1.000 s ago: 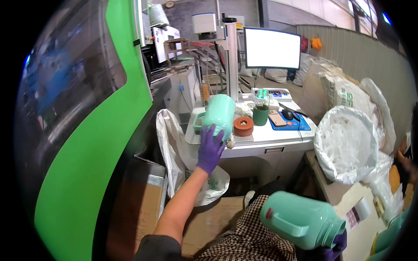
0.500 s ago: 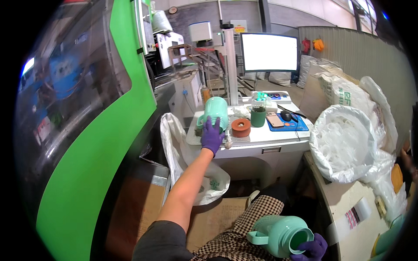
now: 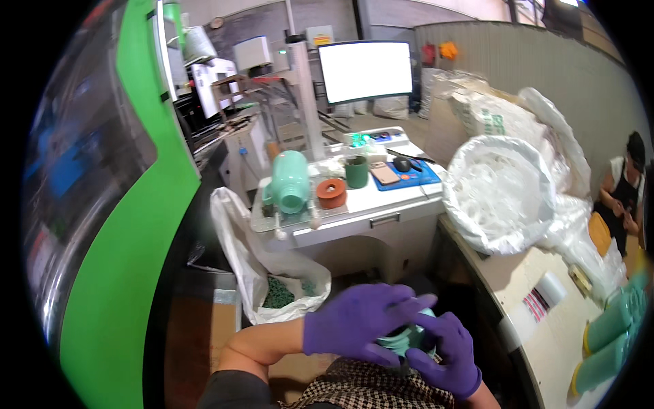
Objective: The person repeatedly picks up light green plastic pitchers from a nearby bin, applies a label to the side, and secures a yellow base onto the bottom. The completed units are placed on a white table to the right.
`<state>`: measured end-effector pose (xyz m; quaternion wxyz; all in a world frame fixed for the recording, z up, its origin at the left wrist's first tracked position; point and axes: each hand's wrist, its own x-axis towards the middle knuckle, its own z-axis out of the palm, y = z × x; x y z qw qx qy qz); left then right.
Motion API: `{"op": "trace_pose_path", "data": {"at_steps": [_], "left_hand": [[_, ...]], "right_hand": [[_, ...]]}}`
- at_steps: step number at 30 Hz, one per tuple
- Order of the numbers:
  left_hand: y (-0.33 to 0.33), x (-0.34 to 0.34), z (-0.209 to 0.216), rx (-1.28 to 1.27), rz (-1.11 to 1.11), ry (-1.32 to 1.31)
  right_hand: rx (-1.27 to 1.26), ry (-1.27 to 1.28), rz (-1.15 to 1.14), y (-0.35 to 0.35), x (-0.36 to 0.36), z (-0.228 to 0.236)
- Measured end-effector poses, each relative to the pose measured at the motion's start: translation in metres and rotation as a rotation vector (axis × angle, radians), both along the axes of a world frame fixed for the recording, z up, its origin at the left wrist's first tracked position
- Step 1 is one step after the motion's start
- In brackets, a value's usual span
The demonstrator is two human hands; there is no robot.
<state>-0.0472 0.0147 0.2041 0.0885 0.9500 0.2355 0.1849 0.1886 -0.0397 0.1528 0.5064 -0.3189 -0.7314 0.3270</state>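
Note:
Over my lap, a mint-green plastic jug (image 3: 405, 342) shows only its ribbed neck and part of its mouth; its body is hidden by my gloves. My left hand (image 3: 364, 324), in a purple glove, has its fingers bent over the mouth from the left, slightly blurred. From the other side my right hand (image 3: 446, 358), also gloved in purple, grips the neck with thumb and fingers. A second mint-green jug (image 3: 291, 178) lies on the white table, its mouth toward me. Beside it are an orange-red ring-shaped roll (image 3: 331, 193) and a dark green container (image 3: 355, 172).
A white sack (image 3: 228, 225) with green scraps hangs open below the table. At right stand a white-lined bin of clear plastic pieces (image 3: 501, 194) and several green jugs (image 3: 606, 330). A green machine (image 3: 116, 273) rises at left. Another person (image 3: 623, 194) sits far right.
My left hand has left the jug on the table and come back to the jug at my lap. That jug is now between both hands. The view has swung right.

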Motion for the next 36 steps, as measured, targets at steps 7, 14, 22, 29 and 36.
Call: {"op": "trace_pose_path", "data": {"at_steps": [7,14,22,29,36], "left_hand": [[0.031,-0.093,-0.05,-0.535,0.369,-0.957],[0.108,-0.122,-0.189,-0.473,0.535,-0.74],[0.079,-0.027,-0.229,-0.545,0.406,-0.72],[0.078,-0.03,-0.237,-0.724,0.366,-0.812],[0.06,0.04,-0.209,-0.842,0.415,-0.881]], "right_hand": [[-0.677,-0.349,0.334,-0.081,0.163,-0.072],[-2.021,0.494,-0.437,-0.479,0.321,-0.196],[-1.812,-0.257,-1.919,-0.653,0.228,-0.366],[-1.853,-0.184,-1.606,-0.564,0.193,-0.444],[-2.269,-1.503,-1.054,-0.577,0.257,-0.419]]}}
